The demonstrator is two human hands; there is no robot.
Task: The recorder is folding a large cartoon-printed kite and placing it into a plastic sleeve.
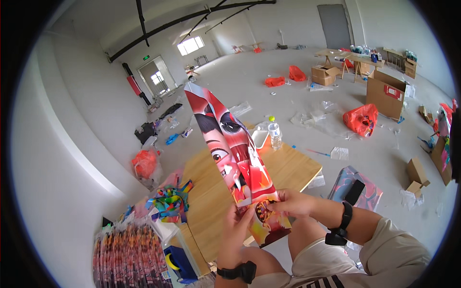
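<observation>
Both my hands hold a long, narrow folded sheet [229, 153], glossy and printed in red, pink and black with large cartoon faces. It stands tilted up and to the left over the wooden table [204, 192]. My left hand [237, 220] pinches its lower left edge, thumb on the front. From the right, my right hand [289, 203] grips it at about the same height, thumb on the print. The sheet's lower end hangs below my hands, above my lap. Fingers behind the sheet are hidden.
Clear-wrapped printed packs [127, 254] stand in a row at lower left, near rainbow ribbons [174, 202] and a blue tape dispenser [181, 263]. A water bottle [275, 135] and white tray [260, 139] stand at the table's far side. Cardboard boxes [385, 96] and red bags [361, 120] lie beyond.
</observation>
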